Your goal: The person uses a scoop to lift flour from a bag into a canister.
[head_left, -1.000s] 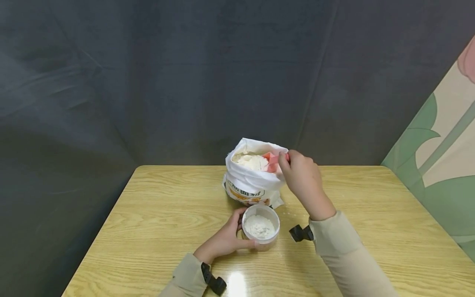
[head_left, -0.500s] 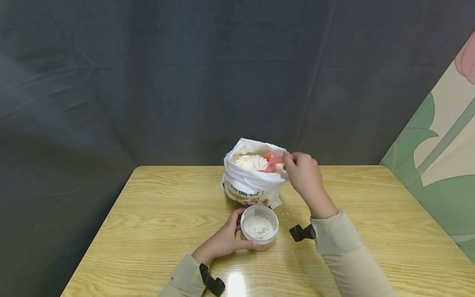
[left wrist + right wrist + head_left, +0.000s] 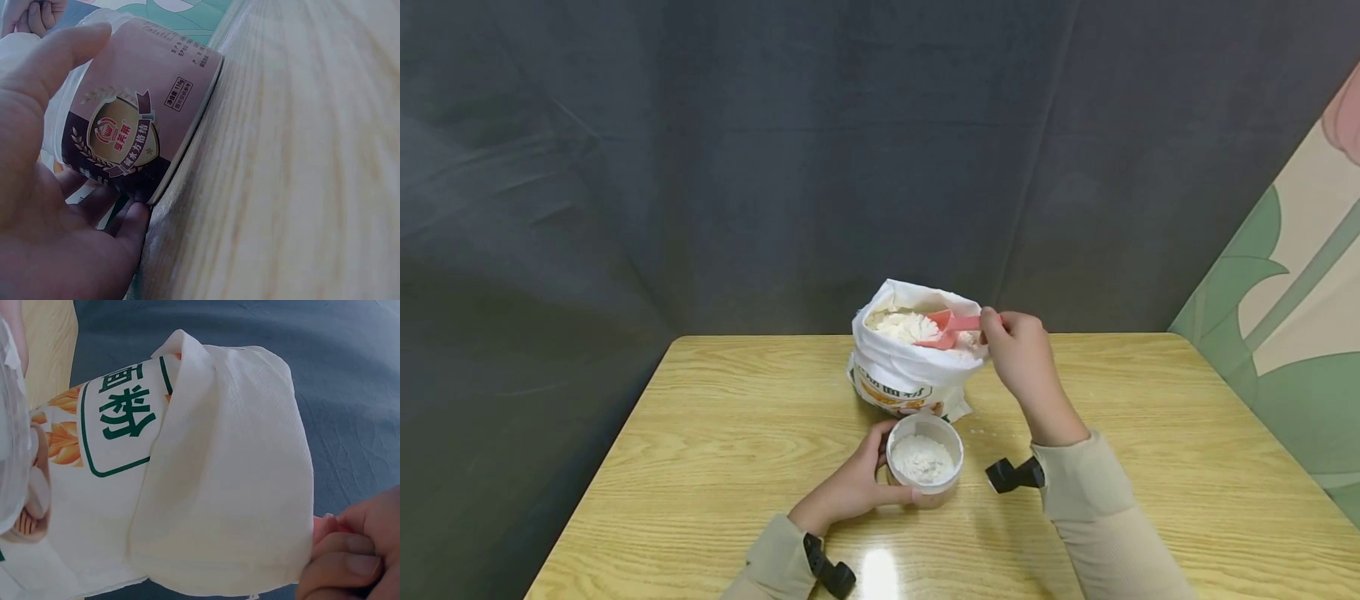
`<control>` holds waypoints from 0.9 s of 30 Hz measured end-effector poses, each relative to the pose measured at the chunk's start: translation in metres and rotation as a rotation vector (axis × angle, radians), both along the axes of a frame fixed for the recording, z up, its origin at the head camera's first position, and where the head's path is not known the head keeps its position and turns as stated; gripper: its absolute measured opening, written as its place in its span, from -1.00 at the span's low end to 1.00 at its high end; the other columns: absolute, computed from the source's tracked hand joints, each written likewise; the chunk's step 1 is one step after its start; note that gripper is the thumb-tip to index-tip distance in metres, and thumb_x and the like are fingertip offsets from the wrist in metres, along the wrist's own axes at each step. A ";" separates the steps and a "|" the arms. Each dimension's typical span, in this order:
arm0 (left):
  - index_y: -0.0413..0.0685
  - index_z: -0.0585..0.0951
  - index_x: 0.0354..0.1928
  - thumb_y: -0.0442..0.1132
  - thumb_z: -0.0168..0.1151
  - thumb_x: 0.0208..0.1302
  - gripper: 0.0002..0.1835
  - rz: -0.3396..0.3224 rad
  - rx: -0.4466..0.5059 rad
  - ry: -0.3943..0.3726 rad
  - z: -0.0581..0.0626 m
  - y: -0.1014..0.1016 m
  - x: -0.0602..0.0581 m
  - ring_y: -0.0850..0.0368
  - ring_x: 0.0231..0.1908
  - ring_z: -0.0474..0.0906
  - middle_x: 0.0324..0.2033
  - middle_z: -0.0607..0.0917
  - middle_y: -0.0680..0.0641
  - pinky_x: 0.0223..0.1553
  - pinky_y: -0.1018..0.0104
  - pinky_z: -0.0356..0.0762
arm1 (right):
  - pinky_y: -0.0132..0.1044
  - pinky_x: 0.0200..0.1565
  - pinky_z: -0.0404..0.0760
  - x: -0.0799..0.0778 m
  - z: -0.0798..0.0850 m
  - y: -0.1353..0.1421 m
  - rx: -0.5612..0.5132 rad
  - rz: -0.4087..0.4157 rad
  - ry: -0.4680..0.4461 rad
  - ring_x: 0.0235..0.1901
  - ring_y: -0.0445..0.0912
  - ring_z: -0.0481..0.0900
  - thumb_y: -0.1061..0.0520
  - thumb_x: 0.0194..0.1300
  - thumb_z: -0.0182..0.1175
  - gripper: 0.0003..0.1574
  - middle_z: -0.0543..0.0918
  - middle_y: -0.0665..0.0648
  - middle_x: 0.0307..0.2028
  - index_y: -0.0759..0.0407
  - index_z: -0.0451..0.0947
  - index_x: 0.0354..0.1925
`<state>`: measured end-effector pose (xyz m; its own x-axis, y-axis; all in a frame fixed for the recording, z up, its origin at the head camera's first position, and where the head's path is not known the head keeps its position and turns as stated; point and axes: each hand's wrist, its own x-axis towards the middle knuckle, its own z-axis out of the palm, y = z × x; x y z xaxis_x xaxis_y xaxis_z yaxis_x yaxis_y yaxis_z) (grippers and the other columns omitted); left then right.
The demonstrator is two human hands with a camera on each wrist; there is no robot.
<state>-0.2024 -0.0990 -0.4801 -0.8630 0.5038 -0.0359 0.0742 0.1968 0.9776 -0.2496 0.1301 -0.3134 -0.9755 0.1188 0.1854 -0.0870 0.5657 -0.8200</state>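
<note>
My right hand (image 3: 1024,358) grips the handle of a pink scoop (image 3: 946,327), its bowl in the white flour (image 3: 904,325) at the mouth of the flour bag (image 3: 901,362). In the right wrist view the bag's folded rim (image 3: 225,469) hides most of the scoop, and the curled fingers (image 3: 350,556) show at the edge. My left hand (image 3: 853,483) holds a clear round plastic jar (image 3: 925,492) upright on the table, thumb at the front and fingers behind. White powder lies inside the jar. Its brown and pink label (image 3: 125,128) shows in the left wrist view.
The flour bag stands right behind the jar on the wooden table (image 3: 730,417). A few white specks (image 3: 988,432) lie on the wood to its right. A dark curtain (image 3: 775,167) hangs behind the table, and a patterned panel (image 3: 1300,333) is on the right.
My right hand has moved slightly to the right with the scoop, and more of the scoop shows above the flour. The left hand and jar stay in place.
</note>
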 end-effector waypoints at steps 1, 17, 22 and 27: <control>-0.08 0.06 0.51 -0.20 0.55 0.15 0.03 -0.001 0.000 -0.001 0.000 0.000 0.000 -0.05 0.41 0.29 0.43 0.26 -0.18 0.41 0.05 0.17 | -0.27 -0.63 0.23 0.000 0.000 0.000 -0.012 0.001 0.002 -0.66 -0.06 0.25 -0.05 0.58 -0.07 -0.39 0.30 0.03 -0.70 0.34 0.54 -0.47; -0.09 0.05 0.52 -0.21 0.55 0.14 0.05 -0.006 0.004 0.001 -0.002 0.000 0.001 -0.04 0.40 0.30 0.43 0.26 -0.18 0.42 0.04 0.16 | -0.32 -0.66 0.19 0.003 -0.003 0.004 -0.193 0.033 -0.027 -0.74 -0.16 0.19 -0.10 0.58 -0.06 -0.36 0.28 -0.02 -0.76 0.31 0.46 -0.53; -0.09 0.05 0.52 -0.20 0.55 0.15 0.04 -0.007 0.002 0.007 -0.002 0.000 0.000 -0.05 0.40 0.29 0.43 0.25 -0.18 0.41 0.03 0.18 | -0.34 -0.65 0.19 0.003 -0.006 0.005 -0.257 0.029 -0.023 -0.72 -0.18 0.19 -0.08 0.58 -0.04 -0.37 0.28 -0.03 -0.75 0.31 0.45 -0.54; -0.10 0.05 0.52 -0.20 0.54 0.16 0.04 -0.010 0.001 0.009 -0.002 0.000 -0.001 -0.05 0.40 0.29 0.43 0.25 -0.18 0.41 0.03 0.20 | -0.37 -0.64 0.19 0.003 -0.009 0.006 -0.356 0.018 0.001 -0.72 -0.22 0.20 -0.03 0.56 0.00 -0.40 0.30 -0.06 -0.76 0.24 0.44 -0.61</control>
